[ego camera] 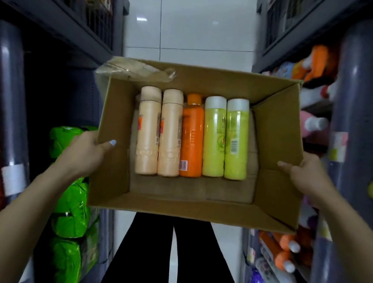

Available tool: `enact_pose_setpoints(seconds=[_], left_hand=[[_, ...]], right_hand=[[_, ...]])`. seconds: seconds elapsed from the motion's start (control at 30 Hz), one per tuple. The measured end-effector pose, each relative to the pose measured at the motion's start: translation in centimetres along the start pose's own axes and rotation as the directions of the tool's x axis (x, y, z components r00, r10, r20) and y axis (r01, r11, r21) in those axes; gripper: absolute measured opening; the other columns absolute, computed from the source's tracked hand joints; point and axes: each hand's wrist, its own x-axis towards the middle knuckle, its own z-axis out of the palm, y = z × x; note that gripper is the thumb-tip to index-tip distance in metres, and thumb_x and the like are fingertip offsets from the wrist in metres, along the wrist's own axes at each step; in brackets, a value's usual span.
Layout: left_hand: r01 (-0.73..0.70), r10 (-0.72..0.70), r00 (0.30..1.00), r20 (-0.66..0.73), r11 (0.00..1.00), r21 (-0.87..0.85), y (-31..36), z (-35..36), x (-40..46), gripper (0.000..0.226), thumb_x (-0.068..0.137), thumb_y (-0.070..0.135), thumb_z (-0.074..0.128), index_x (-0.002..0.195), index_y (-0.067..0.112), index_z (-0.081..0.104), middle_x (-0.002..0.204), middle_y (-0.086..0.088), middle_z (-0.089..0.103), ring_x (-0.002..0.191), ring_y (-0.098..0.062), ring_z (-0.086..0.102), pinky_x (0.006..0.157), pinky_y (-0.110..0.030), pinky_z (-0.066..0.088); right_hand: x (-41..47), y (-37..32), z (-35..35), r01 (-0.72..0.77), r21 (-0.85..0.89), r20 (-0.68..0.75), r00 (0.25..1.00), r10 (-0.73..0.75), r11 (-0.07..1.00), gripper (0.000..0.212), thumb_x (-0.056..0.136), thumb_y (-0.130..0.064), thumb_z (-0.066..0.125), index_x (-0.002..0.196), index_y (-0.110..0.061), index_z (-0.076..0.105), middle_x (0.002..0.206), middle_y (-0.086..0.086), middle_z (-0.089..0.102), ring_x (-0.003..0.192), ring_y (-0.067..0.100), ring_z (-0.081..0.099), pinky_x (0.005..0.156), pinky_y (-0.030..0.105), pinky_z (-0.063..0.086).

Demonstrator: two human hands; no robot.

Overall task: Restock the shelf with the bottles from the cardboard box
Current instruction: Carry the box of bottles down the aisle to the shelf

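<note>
An open cardboard box (110,179) is held in front of me above the aisle floor. My left hand (85,152) grips its left wall, thumb over the rim. My right hand (302,174) grips its right wall. Several bottles lie side by side on the box floor: two peach bottles (148,133) (170,135), one orange bottle (192,139), two yellow-green bottles with white caps (214,139) (236,143). The shelf on the right (314,107) holds orange, white and pink bottles.
Dark shelving lines both sides of a narrow aisle with a white tiled floor (191,29). Green packages (71,210) fill the lower left shelf. Grey round posts (10,103) (357,133) stand close at each side. My dark trouser legs (170,264) show under the box.
</note>
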Motion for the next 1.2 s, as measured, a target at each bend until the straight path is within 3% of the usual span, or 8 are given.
enact_pose_setpoints(seconds=[0.17, 0.3, 0.47, 0.67, 0.9, 1.0, 1.1, 1.2], left_hand=[[-0.003, 0.003, 1.0, -0.007, 0.999, -0.041, 3.4, -4.7, -2.1, 0.027, 0.09, 0.03, 0.055, 0.102, 0.008, 0.064, 0.102, -0.019, 0.069, 0.094, -0.037, 0.065, 0.089, -0.051, 0.052], [0.012, -0.011, 1.0, 0.008, 0.996, -0.086, 6.3, -8.7, -1.7, 0.015, 0.09, 0.033, 0.055, 0.087, 0.019, 0.061, 0.099, -0.015, 0.07, 0.089, -0.034, 0.066, 0.087, -0.049, 0.053], [-0.021, 0.024, 0.999, 0.038, 0.996, -0.088, 11.7, -14.9, -0.4, 0.018, 0.092, 0.03, 0.052, 0.076, 0.024, 0.058, 0.089, -0.008, 0.07, 0.079, -0.024, 0.066, 0.079, -0.04, 0.054], [-0.056, 0.057, 0.998, 0.017, 0.996, -0.068, 17.9, -22.4, 2.1, 0.017, 0.09, 0.034, 0.054, 0.081, 0.022, 0.062, 0.088, -0.008, 0.071, 0.084, -0.03, 0.067, 0.084, -0.051, 0.054], [-0.03, 0.03, 1.0, -0.003, 0.997, -0.078, 27.2, -29.9, 6.4, 0.016, 0.091, 0.032, 0.054, 0.083, 0.021, 0.061, 0.094, -0.021, 0.071, 0.085, -0.04, 0.068, 0.082, -0.056, 0.055], [-0.02, 0.019, 1.0, -0.02, 0.997, -0.068, 31.9, -33.0, 8.9, 0.016, 0.091, 0.03, 0.055, 0.078, 0.024, 0.059, 0.094, -0.019, 0.071, 0.086, -0.038, 0.068, 0.083, -0.054, 0.055], [-0.034, 0.033, 0.999, -0.035, 0.999, -0.038, 36.5, -36.7, 11.7, 0.015, 0.092, 0.03, 0.054, 0.085, 0.018, 0.061, 0.083, -0.008, 0.069, 0.085, -0.035, 0.066, 0.078, -0.045, 0.055], [-0.059, 0.058, 0.997, -0.059, 0.998, -0.02, 41.0, -40.4, 14.5, 0.02, 0.092, 0.03, 0.053, 0.098, 0.013, 0.062, 0.09, -0.011, 0.068, 0.083, -0.03, 0.065, 0.078, -0.042, 0.053]], right_hand=[[-2.8, -4.8, -3.3, 0.027, -0.012, -0.017, 1.0, -0.027, 1.0, 0.031, 0.091, -0.016, 0.059, 0.121, -0.009, 0.06, 0.113, 0.015, 0.066, 0.1, 0.033, 0.062, 0.091, 0.047, 0.051], [-3.0, -9.7, -5.7, 0.017, -0.012, -0.017, 1.0, -0.017, 1.0, 0.032, 0.092, -0.015, 0.057, 0.122, -0.006, 0.056, 0.102, 0.011, 0.064, 0.091, 0.029, 0.06, 0.077, 0.038, 0.05], [-2.8, -16.5, -8.7, 0.01, 0.032, -0.036, 0.999, -0.008, 0.999, 0.028, 0.092, -0.015, 0.057, 0.12, -0.01, 0.059, 0.099, 0.007, 0.063, 0.09, 0.026, 0.059, 0.082, 0.038, 0.049], [-2.4, -24.4, -12.9, 0.037, 0.069, -0.088, 0.996, -0.031, 0.997, 0.027, 0.091, -0.014, 0.059, 0.118, -0.01, 0.061, 0.1, 0.007, 0.063, 0.087, 0.024, 0.058, 0.079, 0.035, 0.048], [1.6, -34.7, -18.0, 0.07, 0.073, -0.071, 0.995, -0.065, 0.995, 0.024, 0.09, -0.014, 0.061, 0.114, -0.014, 0.064, 0.095, 0.004, 0.066, 0.093, 0.027, 0.064, 0.09, 0.045, 0.053], [4.4, -39.8, -20.3, 0.079, 0.069, -0.053, 0.996, -0.075, 0.995, 0.022, 0.09, -0.014, 0.061, 0.111, -0.015, 0.063, 0.099, 0.01, 0.069, 0.095, 0.031, 0.065, 0.09, 0.049, 0.053], [6.8, -44.9, -22.4, 0.089, 0.052, -0.079, 0.993, -0.085, 0.995, 0.031, 0.089, -0.014, 0.061, 0.119, -0.009, 0.061, 0.108, 0.012, 0.068, 0.1, 0.032, 0.063, 0.091, 0.047, 0.052], [8.9, -50.2, -24.3, 0.104, 0.051, -0.108, 0.989, -0.098, 0.993, 0.034, 0.088, -0.015, 0.062, 0.121, -0.006, 0.06, 0.11, 0.015, 0.067, 0.102, 0.033, 0.061, 0.091, 0.046, 0.051]])
